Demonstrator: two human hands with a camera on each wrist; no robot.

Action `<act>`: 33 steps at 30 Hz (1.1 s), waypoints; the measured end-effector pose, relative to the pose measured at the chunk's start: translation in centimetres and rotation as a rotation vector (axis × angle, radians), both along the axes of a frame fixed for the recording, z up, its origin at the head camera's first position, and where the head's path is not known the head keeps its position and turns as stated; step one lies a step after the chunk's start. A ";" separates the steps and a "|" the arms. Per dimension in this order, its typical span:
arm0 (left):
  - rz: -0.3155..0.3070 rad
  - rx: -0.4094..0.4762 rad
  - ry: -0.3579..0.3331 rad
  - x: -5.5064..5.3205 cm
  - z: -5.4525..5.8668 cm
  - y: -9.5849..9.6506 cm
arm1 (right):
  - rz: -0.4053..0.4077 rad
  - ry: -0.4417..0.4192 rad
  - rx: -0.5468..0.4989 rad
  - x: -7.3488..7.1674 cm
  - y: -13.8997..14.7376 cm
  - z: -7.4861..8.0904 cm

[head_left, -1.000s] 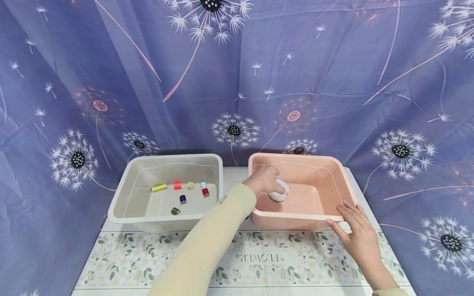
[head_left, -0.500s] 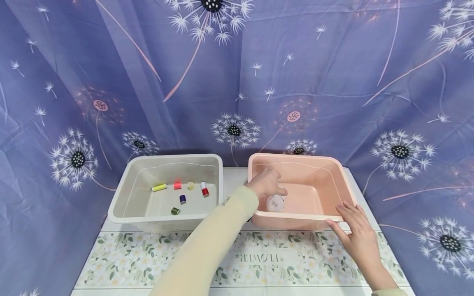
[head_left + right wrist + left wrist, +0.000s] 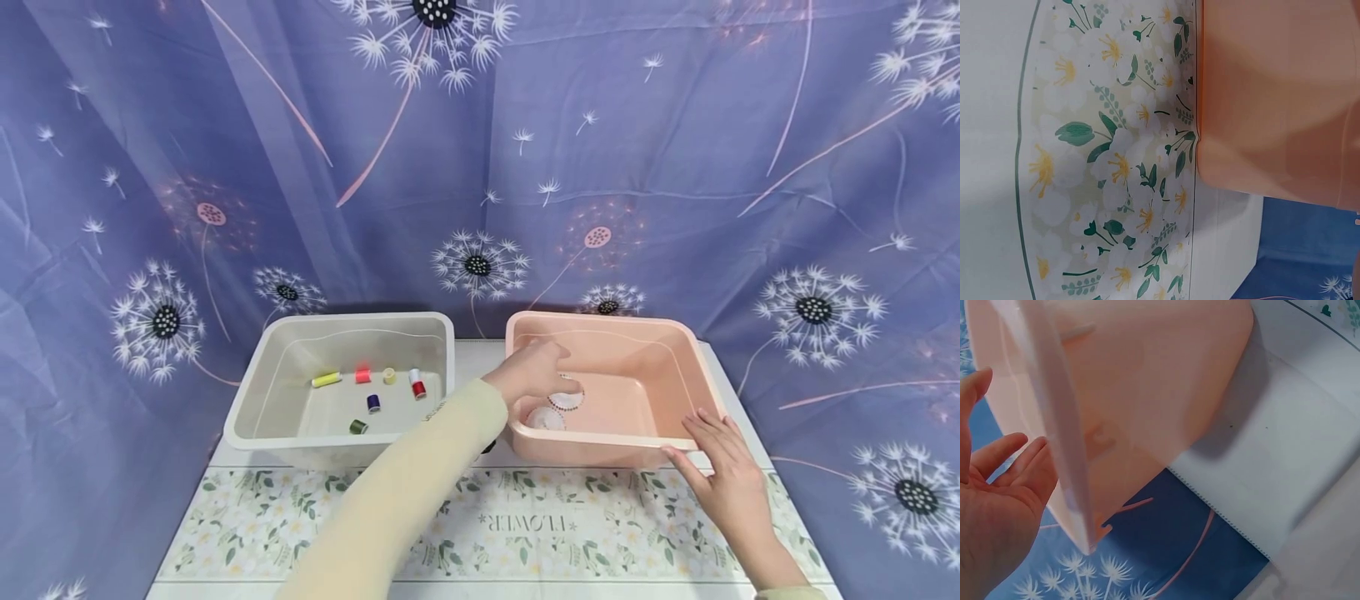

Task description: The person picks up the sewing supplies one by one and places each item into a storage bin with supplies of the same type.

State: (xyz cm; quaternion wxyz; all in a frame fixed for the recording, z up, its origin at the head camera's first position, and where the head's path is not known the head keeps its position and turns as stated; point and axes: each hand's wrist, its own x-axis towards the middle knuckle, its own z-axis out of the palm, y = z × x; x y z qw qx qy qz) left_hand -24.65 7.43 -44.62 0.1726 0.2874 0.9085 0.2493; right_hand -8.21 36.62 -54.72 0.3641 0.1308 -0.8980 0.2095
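Note:
My left hand [image 3: 536,369] reaches into the pink bin [image 3: 610,446], palm side toward the bin in the left wrist view, with its fingers [image 3: 1007,456] apart and fairly straight. Just below its fingertips lies a round white piece with a dark dotted edge [image 3: 567,402], partly hidden by the hand. A second round white piece [image 3: 546,419] sits nearer the bin's front left corner. No grip on either piece shows. My right hand [image 3: 725,473] rests on the bin's front right corner, thumb at the front rim and fingers over the edge.
A grey bin [image 3: 337,452] stands to the left, holding several small thread spools, among them a yellow one [image 3: 326,380], a purple one [image 3: 373,403] and a green one [image 3: 358,427]. A floral mat [image 3: 525,533] lies in front. A blue dandelion curtain [image 3: 465,167] hangs behind.
The white round pieces, earlier together under my left hand, have come apart, and one now lies nearer the bin's front left corner. My right hand has stayed on the rim.

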 end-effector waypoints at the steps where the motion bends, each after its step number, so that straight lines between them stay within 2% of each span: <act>1: -0.017 -0.001 0.026 0.0 0.1 -0.2 | -0.004 -0.004 0.000 0.0 0.0 0.0; 5: -0.076 -0.012 0.143 0.4 0.7 -1.2 | -0.008 -0.012 -0.001 0.1 -0.1 0.1; 7: -0.089 -0.008 0.176 0.8 1.0 -1.8 | -0.007 -0.019 0.001 0.1 -0.2 0.1; 15: -0.070 0.038 0.159 2.1 1.9 -4.4 | -0.010 0.000 0.007 0.1 -0.2 0.1; 25: -0.053 0.030 0.209 3.8 3.0 -7.2 | -0.002 0.006 0.024 0.2 -0.1 0.3; 33: -0.041 0.016 0.229 5.8 4.2 -8.7 | 0.001 -0.048 0.042 0.4 -0.2 0.8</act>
